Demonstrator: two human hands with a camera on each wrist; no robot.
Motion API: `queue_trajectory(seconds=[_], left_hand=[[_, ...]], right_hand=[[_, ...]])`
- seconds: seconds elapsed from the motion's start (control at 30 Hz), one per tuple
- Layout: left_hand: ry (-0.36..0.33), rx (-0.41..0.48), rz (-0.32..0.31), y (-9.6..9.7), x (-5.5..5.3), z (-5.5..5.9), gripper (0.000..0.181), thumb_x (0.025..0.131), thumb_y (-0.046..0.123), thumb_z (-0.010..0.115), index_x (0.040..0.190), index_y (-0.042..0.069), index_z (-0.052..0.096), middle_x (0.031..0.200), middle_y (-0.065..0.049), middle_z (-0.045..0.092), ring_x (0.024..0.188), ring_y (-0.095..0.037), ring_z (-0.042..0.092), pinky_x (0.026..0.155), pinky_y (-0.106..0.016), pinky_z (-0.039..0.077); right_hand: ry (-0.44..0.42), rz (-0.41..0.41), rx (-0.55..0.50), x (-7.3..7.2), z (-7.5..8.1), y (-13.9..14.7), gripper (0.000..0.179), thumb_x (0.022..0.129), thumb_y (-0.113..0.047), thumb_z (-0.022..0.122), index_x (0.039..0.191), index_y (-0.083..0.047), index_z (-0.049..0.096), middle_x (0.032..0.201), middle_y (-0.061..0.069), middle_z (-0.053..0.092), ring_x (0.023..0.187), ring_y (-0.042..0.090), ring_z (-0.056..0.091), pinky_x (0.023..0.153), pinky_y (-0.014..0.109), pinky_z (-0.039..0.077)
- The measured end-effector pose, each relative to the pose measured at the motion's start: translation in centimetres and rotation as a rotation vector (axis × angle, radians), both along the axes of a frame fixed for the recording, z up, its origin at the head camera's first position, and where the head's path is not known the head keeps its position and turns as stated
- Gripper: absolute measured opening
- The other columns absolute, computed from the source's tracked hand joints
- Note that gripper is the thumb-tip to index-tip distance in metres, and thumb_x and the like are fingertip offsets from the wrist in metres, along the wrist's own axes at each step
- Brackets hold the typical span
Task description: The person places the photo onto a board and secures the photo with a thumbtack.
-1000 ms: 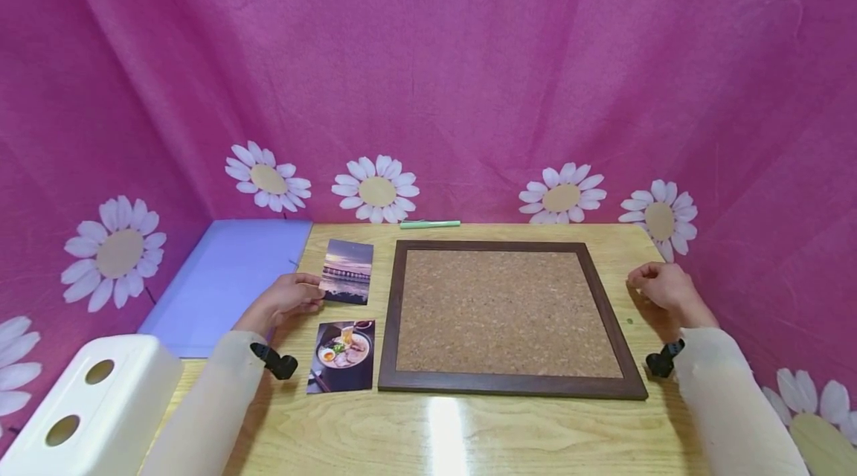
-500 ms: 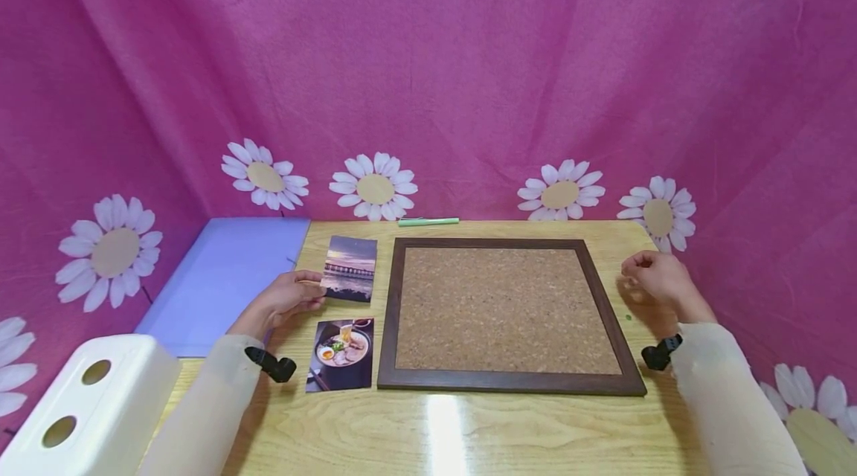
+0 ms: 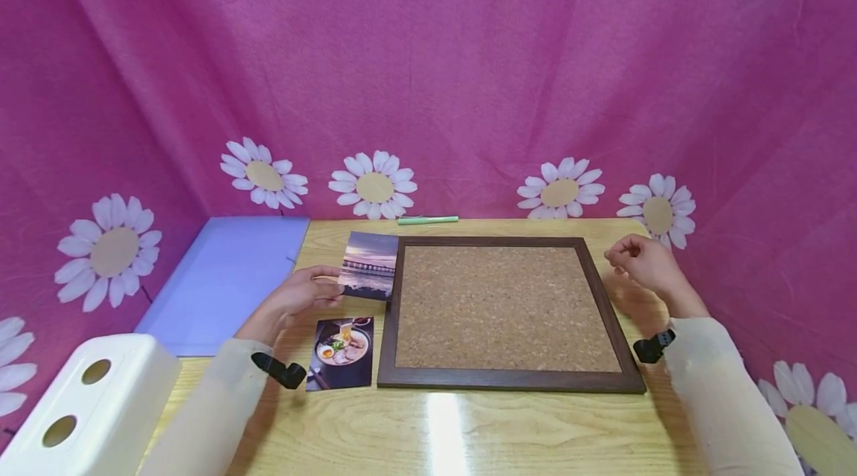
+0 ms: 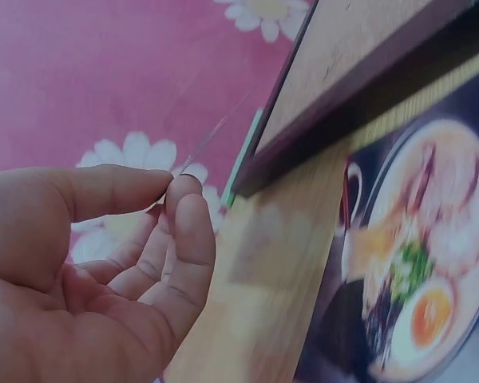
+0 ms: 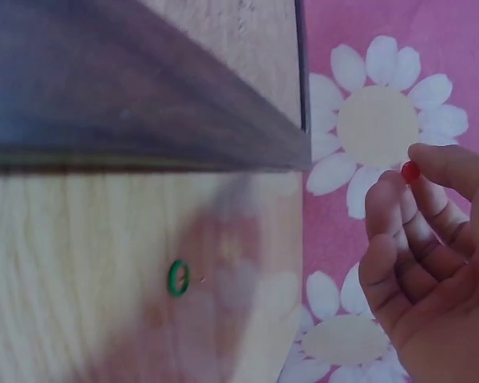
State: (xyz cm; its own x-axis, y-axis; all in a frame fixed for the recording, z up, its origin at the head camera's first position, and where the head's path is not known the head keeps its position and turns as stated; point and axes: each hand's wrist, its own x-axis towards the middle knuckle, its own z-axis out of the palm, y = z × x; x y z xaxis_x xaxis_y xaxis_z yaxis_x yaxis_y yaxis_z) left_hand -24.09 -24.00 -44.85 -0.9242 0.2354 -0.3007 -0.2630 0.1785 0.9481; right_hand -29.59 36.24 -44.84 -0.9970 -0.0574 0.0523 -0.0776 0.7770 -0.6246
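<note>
My left hand (image 3: 297, 297) pinches the lower left edge of a photo (image 3: 369, 266) of a pier at dusk. The photo's right side overlaps the dark wooden frame of a cork board (image 3: 502, 309); in the left wrist view it shows edge-on and raised. Beside the board's right edge, my right hand (image 3: 648, 268) is held up. Between its thumb and index finger is a small red thumbtack (image 5: 410, 171), of which only the round head shows. A second photo (image 3: 341, 354), of a ramen bowl, lies flat on the table below the left hand.
A small green ring-shaped thing (image 5: 178, 278), perhaps another tack, lies on the table to the board's right. A green pen (image 3: 428, 220) lies at the back edge. At left are a pale blue folder-like sheet (image 3: 230, 275) and a white box (image 3: 100, 394) with round holes.
The pier photo has moved right in my left hand, from beside the board to over its frame. My right hand has shifted left and slightly away, closer to the board's right edge.
</note>
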Motion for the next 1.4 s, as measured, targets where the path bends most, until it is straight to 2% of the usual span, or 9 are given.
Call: queue_trajectory(seconds=[0.2,0.37,0.57,0.63,0.83,1.03,1.13,1.27,1.4], left_hand=[[-0.012,0.026,-0.052,1.9,0.4,0.2,0.051,0.098,0.000,0.054,0.144,-0.012,0.034,0.087,0.000,0.067,0.085,-0.012,0.067,0.085,-0.028,0.059],[-0.041,0.039,-0.053,3.5,0.6,0.2,0.049,0.098,-0.001,0.056,0.142,-0.008,0.037,0.086,-0.001,0.066,0.083,-0.013,0.066,0.085,-0.032,0.060],[-0.035,0.029,-0.073,5.1,0.8,-0.1,0.048,0.097,-0.002,0.055,0.142,-0.008,0.037,0.088,-0.003,0.064,0.084,-0.015,0.067,0.083,-0.029,0.060],[-0.026,0.024,-0.074,5.6,0.9,-0.1,0.049,0.097,-0.003,0.056,0.142,-0.008,0.038,0.089,-0.003,0.065,0.083,-0.014,0.068,0.080,-0.027,0.059],[-0.021,0.047,-0.081,7.0,1.4,-0.2,0.052,0.095,-0.004,0.057,0.143,-0.009,0.037,0.088,-0.002,0.065,0.078,-0.011,0.066,0.074,-0.022,0.058],[-0.020,0.037,-0.084,8.4,1.6,-0.5,0.053,0.094,-0.003,0.060,0.143,-0.007,0.038,0.088,-0.003,0.065,0.077,-0.012,0.067,0.073,-0.023,0.058],[-0.030,0.031,-0.071,9.0,1.7,-0.7,0.055,0.093,-0.003,0.062,0.143,-0.006,0.039,0.087,-0.004,0.066,0.077,-0.014,0.067,0.073,-0.025,0.058],[-0.035,0.010,-0.057,9.6,1.8,-0.9,0.057,0.092,-0.004,0.063,0.144,-0.005,0.040,0.089,-0.007,0.067,0.077,-0.015,0.068,0.074,-0.027,0.059],[-0.031,-0.024,-0.059,10.2,1.8,-1.2,0.057,0.091,-0.005,0.063,0.144,-0.005,0.040,0.092,-0.010,0.068,0.077,-0.014,0.068,0.075,-0.028,0.060]], right_hand=[[0.015,0.012,-0.054,0.0,0.8,-1.2,0.028,0.100,-0.029,0.062,0.102,-0.002,0.065,0.082,0.011,0.069,0.069,0.017,0.067,0.058,0.029,0.054],[0.003,0.044,-0.084,0.1,1.5,-2.3,0.029,0.098,-0.028,0.064,0.106,-0.001,0.067,0.085,0.012,0.072,0.071,0.017,0.069,0.062,0.031,0.057],[-0.057,0.095,-0.127,0.1,2.2,-3.6,0.030,0.100,-0.023,0.062,0.115,0.003,0.067,0.092,0.015,0.074,0.080,0.023,0.071,0.066,0.026,0.057],[-0.078,0.112,-0.145,0.0,2.3,-4.1,0.028,0.100,-0.020,0.061,0.115,0.003,0.067,0.096,0.017,0.074,0.084,0.025,0.072,0.069,0.028,0.059],[-0.134,0.142,-0.179,0.0,2.5,-5.5,0.023,0.100,-0.018,0.061,0.111,0.001,0.067,0.102,0.018,0.072,0.086,0.024,0.072,0.077,0.039,0.062],[-0.133,0.193,-0.172,0.1,2.6,-7.2,0.026,0.098,-0.021,0.065,0.110,0.001,0.069,0.101,0.019,0.071,0.079,0.014,0.066,0.070,0.032,0.058],[-0.146,0.197,-0.168,0.1,2.5,-8.2,0.027,0.098,-0.023,0.065,0.110,0.000,0.069,0.099,0.016,0.071,0.083,0.018,0.063,0.070,0.031,0.054],[-0.180,0.201,-0.199,-0.2,2.3,-9.4,0.027,0.098,-0.021,0.064,0.112,0.002,0.068,0.101,0.013,0.072,0.092,0.030,0.066,0.076,0.037,0.057],[-0.219,0.205,-0.226,-0.5,1.9,-10.6,0.025,0.099,-0.019,0.063,0.111,0.002,0.068,0.100,0.014,0.073,0.091,0.029,0.069,0.078,0.041,0.059]])
